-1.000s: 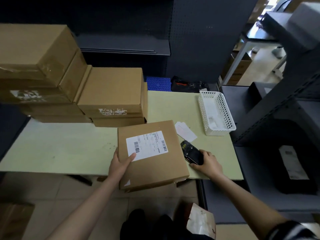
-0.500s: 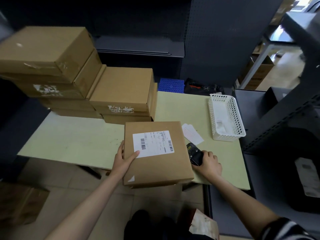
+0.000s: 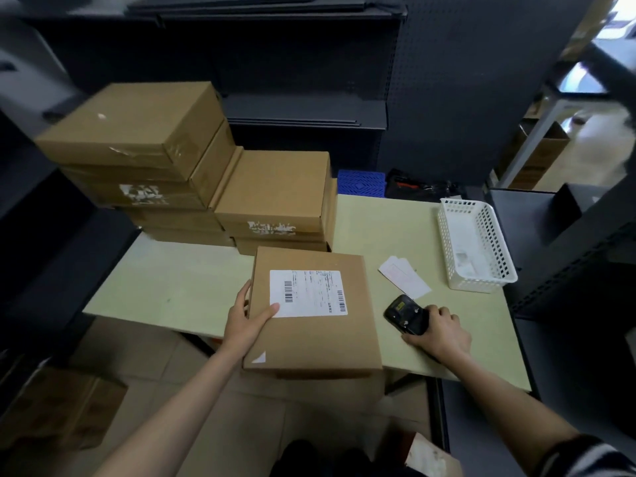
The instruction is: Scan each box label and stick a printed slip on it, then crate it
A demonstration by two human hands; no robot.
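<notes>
Head view: box [image 3: 311, 311] lies flat on the desk [image 3: 172, 287], front edge overhanging toward the person, so a nudge could tip it off. Left hand [image 3: 246, 323] grips its left edge, thumb on top touching the label [image 3: 307, 293]. Right hand [image 3: 438, 330] curls round the scanner [image 3: 406, 315] lying just right of the box; a poor grip risks dropping it on lift. Label is white, barcodes at both ends, flat, unobstructed apart from the thumb at its corner. Slips [image 3: 404, 280] lie near the basket [image 3: 476, 246], stacked boxes [image 3: 192, 173] behind
</notes>
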